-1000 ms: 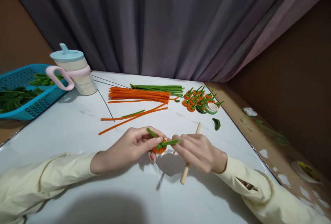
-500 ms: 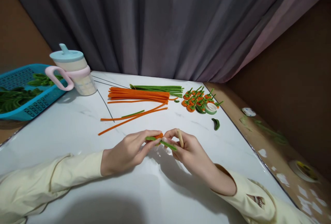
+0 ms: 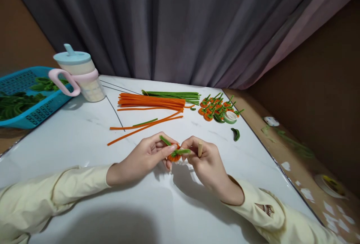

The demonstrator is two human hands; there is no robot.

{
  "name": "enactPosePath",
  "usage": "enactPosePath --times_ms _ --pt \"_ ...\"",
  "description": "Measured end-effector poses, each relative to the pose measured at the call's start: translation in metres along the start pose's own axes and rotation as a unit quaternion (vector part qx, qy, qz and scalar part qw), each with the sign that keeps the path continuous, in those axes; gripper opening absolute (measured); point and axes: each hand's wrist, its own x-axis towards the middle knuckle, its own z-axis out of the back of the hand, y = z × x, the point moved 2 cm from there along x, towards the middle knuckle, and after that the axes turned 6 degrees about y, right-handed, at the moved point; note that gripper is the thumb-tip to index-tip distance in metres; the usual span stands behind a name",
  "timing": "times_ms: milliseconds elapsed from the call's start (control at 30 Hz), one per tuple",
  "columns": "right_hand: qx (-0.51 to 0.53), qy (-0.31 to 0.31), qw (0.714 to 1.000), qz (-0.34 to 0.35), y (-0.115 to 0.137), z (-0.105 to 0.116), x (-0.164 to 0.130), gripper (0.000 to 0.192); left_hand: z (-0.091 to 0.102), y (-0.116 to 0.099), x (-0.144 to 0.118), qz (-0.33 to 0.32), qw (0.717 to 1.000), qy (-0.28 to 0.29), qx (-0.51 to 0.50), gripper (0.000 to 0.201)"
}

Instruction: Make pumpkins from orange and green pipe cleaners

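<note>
White desk (image 3: 84,139), both hands low centre above it. Left hand (image 3: 146,157) fingers pinched on orange-green pipe-cleaner flower (image 3: 174,154). Right hand (image 3: 206,161) fingers closed on the flower's green stem end, wooden stick (image 3: 200,149) tucked in the grip.

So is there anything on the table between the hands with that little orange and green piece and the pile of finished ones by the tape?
Nothing visible. The white table is bare between the small orange-and-green pipe-cleaner piece, held by the left hand and right hand, and the pile of finished orange pieces.
</note>
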Motion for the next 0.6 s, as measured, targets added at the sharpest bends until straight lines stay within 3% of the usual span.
enactPosePath --times_ms 100,200,267,333,433,600 --pt "-0.033 0.002 0.999 -0.014 0.001 0.005 0.003 0.011 0.005 0.004 0.006 0.036 0.999 0.001 -0.015 0.03" --pt "-0.062 -0.022 0.997 -0.038 0.002 0.013 0.007 0.009 0.019 0.002 0.009 -0.005 0.99 -0.108 0.087 0.034" --pt "-0.064 -0.042 0.996 -0.055 0.001 0.017 0.009 0.009 0.025 -0.005 0.006 -0.051 0.963 -0.169 0.206 0.024" --pt "-0.058 -0.053 0.994 -0.071 0.0 0.018 0.009 0.009 0.024 -0.009 0.003 -0.041 0.948 -0.125 0.291 0.023" --pt "-0.062 -0.047 0.995 -0.068 -0.002 0.015 0.008 0.012 0.015 -0.01 0.002 0.0 0.954 -0.033 0.297 0.032" --pt "-0.082 -0.049 0.995 -0.031 -0.006 0.011 0.006 0.021 0.005 -0.006 0.007 0.024 0.968 -0.049 0.243 0.021"
